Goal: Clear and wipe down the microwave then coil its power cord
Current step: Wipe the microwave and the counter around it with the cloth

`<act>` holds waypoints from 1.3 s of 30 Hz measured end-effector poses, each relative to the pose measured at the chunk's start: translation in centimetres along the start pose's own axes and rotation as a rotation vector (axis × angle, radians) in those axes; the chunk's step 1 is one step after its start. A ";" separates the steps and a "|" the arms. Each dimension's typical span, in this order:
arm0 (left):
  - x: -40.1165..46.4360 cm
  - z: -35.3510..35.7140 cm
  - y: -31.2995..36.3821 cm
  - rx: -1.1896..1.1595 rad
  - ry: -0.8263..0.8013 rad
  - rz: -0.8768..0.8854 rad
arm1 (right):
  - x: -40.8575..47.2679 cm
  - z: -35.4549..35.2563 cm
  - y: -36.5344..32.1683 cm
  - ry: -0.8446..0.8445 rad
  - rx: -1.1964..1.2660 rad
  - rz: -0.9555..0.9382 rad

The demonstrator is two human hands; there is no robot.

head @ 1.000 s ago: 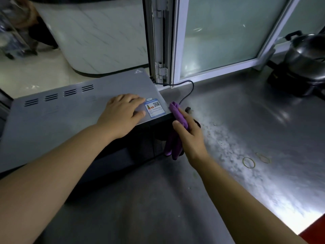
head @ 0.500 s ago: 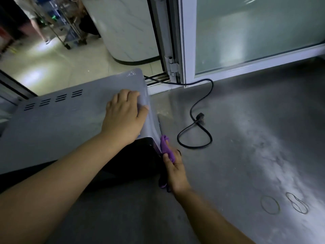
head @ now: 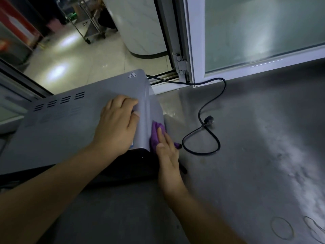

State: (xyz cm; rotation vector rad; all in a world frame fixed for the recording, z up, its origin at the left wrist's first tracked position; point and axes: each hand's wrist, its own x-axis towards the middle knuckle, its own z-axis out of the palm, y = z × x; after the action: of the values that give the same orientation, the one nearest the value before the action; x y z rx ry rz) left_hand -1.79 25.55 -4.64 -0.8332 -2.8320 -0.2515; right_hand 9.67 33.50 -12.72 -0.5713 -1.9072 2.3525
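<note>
A grey microwave (head: 66, 124) with a dark front stands on the steel counter (head: 246, 155) at the left. My left hand (head: 117, 127) rests flat on its top near the right front corner. My right hand (head: 167, 154) presses a purple cloth (head: 155, 132) with straight fingers against the microwave's right side wall. The black power cord (head: 207, 106) runs from behind the microwave along the window sill, then loops loosely on the counter, its plug (head: 208, 119) lying free.
A white window frame (head: 191, 50) with frosted glass borders the counter at the back. Two rubber bands (head: 283, 228) lie at the front right. Beyond the open window is a tiled floor with a metal trolley (head: 91, 23).
My view has tilted left and closer. My right hand with the cloth has slid from the microwave's front corner onto its right side wall. My left hand has stayed on top.
</note>
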 end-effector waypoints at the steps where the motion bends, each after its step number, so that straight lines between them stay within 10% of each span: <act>1: 0.0 0.0 0.0 0.000 0.005 0.001 | -0.1 0.1 -0.7 -0.012 -0.020 -0.042; 9: -0.2 0.3 -0.1 -0.035 0.027 0.001 | 1.3 0.1 -0.7 -0.007 -0.114 -0.221; 26: 0.0 0.2 0.1 -0.029 0.023 0.008 | 9.2 -1.4 3.6 -0.022 -0.002 0.234; 39: 0.3 0.2 -0.2 0.007 0.022 0.032 | 6.0 0.1 -3.5 -0.072 -0.044 -0.154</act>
State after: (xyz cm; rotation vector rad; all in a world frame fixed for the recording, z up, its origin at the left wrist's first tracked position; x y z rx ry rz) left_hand -2.15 25.57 -4.84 -0.8688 -2.7952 -0.2438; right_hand 3.44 35.82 -10.86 -0.3333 -1.9591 2.2699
